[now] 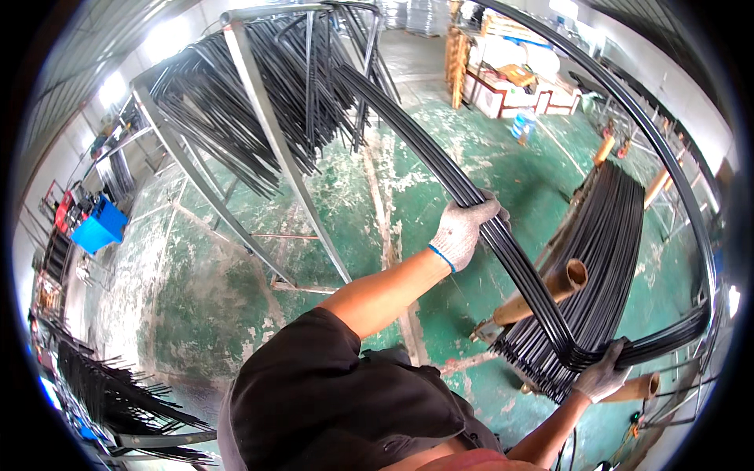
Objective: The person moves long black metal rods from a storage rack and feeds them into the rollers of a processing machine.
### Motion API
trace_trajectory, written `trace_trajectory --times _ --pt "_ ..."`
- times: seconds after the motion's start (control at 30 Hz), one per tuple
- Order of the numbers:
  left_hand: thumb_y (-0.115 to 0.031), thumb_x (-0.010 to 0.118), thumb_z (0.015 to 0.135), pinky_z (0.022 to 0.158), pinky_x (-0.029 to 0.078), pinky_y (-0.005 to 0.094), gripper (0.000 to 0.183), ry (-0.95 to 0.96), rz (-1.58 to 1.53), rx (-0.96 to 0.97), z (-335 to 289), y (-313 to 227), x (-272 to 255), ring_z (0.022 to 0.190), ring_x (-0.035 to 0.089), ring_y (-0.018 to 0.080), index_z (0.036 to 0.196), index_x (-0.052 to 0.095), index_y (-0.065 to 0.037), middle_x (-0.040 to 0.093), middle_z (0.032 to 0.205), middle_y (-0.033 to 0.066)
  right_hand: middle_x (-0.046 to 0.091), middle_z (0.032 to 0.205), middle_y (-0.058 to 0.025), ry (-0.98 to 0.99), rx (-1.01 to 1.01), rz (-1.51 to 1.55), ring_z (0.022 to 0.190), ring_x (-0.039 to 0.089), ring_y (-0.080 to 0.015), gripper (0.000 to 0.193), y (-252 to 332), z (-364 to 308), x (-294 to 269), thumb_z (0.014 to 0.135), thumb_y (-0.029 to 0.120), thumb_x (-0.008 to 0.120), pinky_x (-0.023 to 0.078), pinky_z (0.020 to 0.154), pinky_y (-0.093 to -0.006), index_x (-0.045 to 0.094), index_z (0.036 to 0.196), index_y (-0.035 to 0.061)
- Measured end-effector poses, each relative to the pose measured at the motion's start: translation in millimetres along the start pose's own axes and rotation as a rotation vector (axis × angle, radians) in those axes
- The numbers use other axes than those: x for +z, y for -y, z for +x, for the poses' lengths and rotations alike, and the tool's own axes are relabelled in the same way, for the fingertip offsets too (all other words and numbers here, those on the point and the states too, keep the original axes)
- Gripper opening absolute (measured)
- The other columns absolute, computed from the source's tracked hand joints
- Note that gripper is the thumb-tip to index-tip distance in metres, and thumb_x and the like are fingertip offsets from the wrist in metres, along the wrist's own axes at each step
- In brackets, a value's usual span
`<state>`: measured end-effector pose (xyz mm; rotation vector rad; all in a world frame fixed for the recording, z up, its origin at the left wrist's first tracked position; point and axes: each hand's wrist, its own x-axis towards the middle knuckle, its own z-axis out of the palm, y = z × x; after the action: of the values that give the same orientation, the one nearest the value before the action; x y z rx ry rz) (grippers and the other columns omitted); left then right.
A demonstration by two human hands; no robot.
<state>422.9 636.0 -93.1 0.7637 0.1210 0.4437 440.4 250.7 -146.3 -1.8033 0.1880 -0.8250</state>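
Observation:
A bundle of long black bent tubes (522, 271) stretches slantwise in front of me, from near the rack at the upper left down to a bend at the lower right. Beyond that bend it turns again and runs back up along the right side. My left hand (463, 228), in a white knit glove with a blue cuff edge, is closed around the long straight part. Close to the lower bend, my right hand (603, 375), also gloved, grips the same bundle. Beneath it lies a thick stack of similar black tubes (605, 259), between brown cardboard-like posts (542, 294).
A grey metal rack (271, 118) hung with many black tubes (228, 94) stands at the upper left. More black tubes (118, 396) rest on a stand at lower left. A blue bin (100, 225) sits at far left, a blue bucket (523, 125) on the worn green floor (212, 290).

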Motion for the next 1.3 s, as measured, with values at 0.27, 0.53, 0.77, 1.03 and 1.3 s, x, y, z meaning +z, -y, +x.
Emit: trace_trajectory --times 0.27,0.53,0.77,1.03,1.3 --pt "-0.003 0.064 0.093 0.072 0.059 0.0393 0.010 -0.004 -0.078 0.270 76.8 -95.1 -33.4 0.075 0.070 0.0255 0.103 0.064 0.001 0.071 0.084 0.0128 0.062 0.083 -0.0014 0.058 -0.187 0.091 0.074 0.054 -0.0137 0.039 108.9 49.6 130.2 0.101 0.034 0.072 0.047 0.070 -0.0315 0.070 0.106 -0.0049" --pt "-0.011 0.054 0.105 0.095 0.060 0.0472 0.016 0.016 -0.480 0.254 146.0 -196.2 -87.6 0.097 0.070 0.0323 0.106 0.061 0.004 0.070 0.102 0.0178 0.058 0.080 -0.0059 0.110 -0.853 -0.248 0.074 0.053 -0.0152 0.047 329.9 135.7 258.9 0.102 0.045 0.061 0.046 0.070 -0.0351 0.070 0.119 0.0021" --pt "-0.025 0.045 0.111 0.104 0.055 0.0507 0.034 0.022 -0.722 0.153 192.6 -249.2 -153.8 0.114 0.070 0.0368 0.115 0.062 0.004 0.072 0.113 0.0195 0.063 0.088 -0.0067 0.178 -1.238 -0.255 0.085 0.059 -0.0209 0.031 455.6 55.7 366.6 0.096 0.033 0.061 0.051 0.075 -0.0384 0.069 0.108 0.0062" --pt "-0.037 0.058 0.104 0.110 0.049 0.0438 0.048 -0.131 -0.483 0.032 165.2 -145.0 -266.4 0.117 0.063 0.0286 0.134 0.059 0.001 0.065 0.132 0.0167 0.068 0.098 -0.0076 0.413 -1.460 0.390 0.097 0.066 -0.0275 0.013 378.5 -145.8 447.7 0.088 0.020 0.062 0.057 0.080 -0.0422 0.068 0.095 0.0110" --pt "-0.027 0.066 0.103 0.094 0.051 0.0491 0.021 -0.082 -0.079 -0.666 136.4 60.4 -227.0 0.095 0.064 0.0294 0.104 0.063 -0.007 0.068 0.100 0.0132 0.069 0.082 -0.0101 0.673 -0.603 -0.036 0.075 0.067 -0.0334 0.017 -52.2 -114.5 272.7 0.082 0.009 0.074 0.055 0.069 -0.0466 0.072 0.099 0.0097"
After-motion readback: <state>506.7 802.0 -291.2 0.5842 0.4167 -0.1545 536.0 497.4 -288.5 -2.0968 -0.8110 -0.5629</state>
